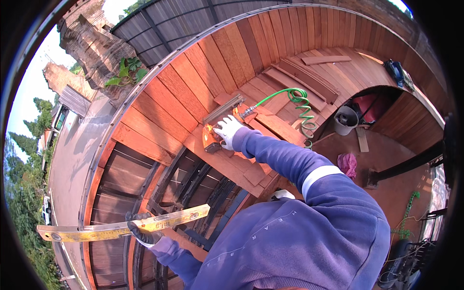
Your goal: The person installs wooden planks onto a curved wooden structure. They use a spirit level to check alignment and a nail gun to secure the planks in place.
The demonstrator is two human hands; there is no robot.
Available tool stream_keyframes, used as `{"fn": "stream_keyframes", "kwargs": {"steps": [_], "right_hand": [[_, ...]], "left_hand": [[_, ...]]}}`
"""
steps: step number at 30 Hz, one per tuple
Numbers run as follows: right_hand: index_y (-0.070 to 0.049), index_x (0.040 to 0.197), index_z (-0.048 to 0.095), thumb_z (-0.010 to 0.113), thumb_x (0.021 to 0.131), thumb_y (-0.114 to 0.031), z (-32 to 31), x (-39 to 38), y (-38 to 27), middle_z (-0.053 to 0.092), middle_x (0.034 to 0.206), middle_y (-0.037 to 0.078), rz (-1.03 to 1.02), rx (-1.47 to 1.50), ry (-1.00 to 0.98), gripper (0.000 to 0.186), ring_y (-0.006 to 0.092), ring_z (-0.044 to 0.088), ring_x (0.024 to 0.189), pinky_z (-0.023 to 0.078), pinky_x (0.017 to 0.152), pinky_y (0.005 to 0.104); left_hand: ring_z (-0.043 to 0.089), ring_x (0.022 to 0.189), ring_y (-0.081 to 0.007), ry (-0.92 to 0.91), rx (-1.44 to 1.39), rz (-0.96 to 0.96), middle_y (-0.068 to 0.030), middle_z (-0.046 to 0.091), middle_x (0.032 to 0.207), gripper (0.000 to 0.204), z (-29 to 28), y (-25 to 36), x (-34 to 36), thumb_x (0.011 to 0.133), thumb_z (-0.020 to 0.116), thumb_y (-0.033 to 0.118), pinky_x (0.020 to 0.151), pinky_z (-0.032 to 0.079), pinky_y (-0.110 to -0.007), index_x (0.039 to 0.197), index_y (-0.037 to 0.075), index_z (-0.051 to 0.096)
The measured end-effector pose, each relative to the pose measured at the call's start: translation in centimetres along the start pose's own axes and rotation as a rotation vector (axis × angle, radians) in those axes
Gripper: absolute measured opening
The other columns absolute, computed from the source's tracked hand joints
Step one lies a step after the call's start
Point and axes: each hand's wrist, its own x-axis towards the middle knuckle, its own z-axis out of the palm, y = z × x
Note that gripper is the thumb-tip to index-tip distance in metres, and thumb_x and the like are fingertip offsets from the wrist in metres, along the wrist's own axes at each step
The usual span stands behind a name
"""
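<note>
A yellow spirit level (104, 234) is grasped near its middle by the left grip (141, 229), dark-gloved, with the fingers closed around it; it is held out at the lower left, across the curved boarded wall's rim and in front of an open stretch of dark framework (188, 179). An orange nail gun (210, 139) is clasped by the right grip (229, 131), white-gloved, the fingers being wrapped over its handle; whether the trigger is pressed cannot be told. The tool is set over reddish planks at the end of the curved table (360, 75), beside the wall (224, 50) of upright wooden boards. A green coiled hose (299, 99) is joined to it by a metal fitting (247, 112). Loose boards (275, 128) are laid near the right grip, and longer boards (309, 79) are stacked farther along the table, near the wall. A blue tool (394, 72) is placed at the table's far end. Below, on the brown floor (328, 150), a grey bucket (346, 120) is stood and a crumpled pink cloth (346, 165) is seen beyond the right sleeve (290, 159).
</note>
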Motion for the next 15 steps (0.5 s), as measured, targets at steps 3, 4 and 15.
{"fn": "stream_keyframes", "kwargs": {"steps": [3,4,15], "right_hand": [[-0.009,0.126,0.057,0.066,0.076,-0.042,-0.5,-3.2,-1.9,0.053,0.126,0.018,0.061,0.079,0.2,0.061,0.0358,0.046,0.122,0.032,0.103,0.0497],[-0.008,0.124,0.058,0.066,0.077,-0.045,-1.0,-4.3,-2.6,0.054,0.126,0.019,0.06,0.205,0.199,0.061,0.0373,0.047,0.12,0.032,0.103,0.051],[-0.006,0.148,0.027,0.075,0.073,-0.036,-9.8,-16.4,-7.6,0.061,0.11,0.019,0.048,0.596,0.072,0.094,0.0334,0.061,0.092,0.05,0.081,0.0417]], "left_hand": [[0.058,0.083,-0.0181,0.014,-0.001,-0.022,-0.007,0.059,0.092,0.043,3.4,-1.2,-1.7,0.093,0.06,0.037,0.075,0.052,-0.031,0.12,0.005,0.052],[0.058,0.085,-0.0181,0.157,0.124,0.043,-0.0068,0.059,0.094,0.042,6.6,-2.1,-3.2,0.093,0.06,0.038,0.077,0.051,-0.032,0.119,0.006,0.052],[0.056,0.112,-0.0266,-0.271,-0.143,-0.253,-0.0125,0.057,0.121,0.046,18.9,-9.1,-7.4,0.099,0.049,0.023,0.101,0.045,-0.047,0.139,0.003,0.037]]}}
